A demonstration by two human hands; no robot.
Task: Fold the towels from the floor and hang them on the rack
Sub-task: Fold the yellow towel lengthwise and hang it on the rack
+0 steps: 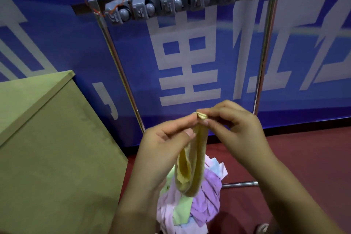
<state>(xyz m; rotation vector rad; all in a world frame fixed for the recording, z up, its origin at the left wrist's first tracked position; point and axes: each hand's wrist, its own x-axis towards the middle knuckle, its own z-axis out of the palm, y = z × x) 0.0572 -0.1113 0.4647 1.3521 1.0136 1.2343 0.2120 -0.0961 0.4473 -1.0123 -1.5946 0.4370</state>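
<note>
Rack [187,1], 12 o'clock: grey clips bare, no towel hung yet. Left hand [167,138] and right hand [235,125], centre frame: each grip pinches the gathered top edges of one yellow towel [191,165], which hangs doubled in a loop between them. Pile [191,201] of pink, purple and green towels on the floor at 6 o'clock, unfolded. Judged: first fold in hand, nearly all left.

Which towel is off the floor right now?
The yellow towel: both hands pinch its top corners together, left hand and right hand, so it hangs doubled. The purple, pink and green towels lie heaped below.
</note>
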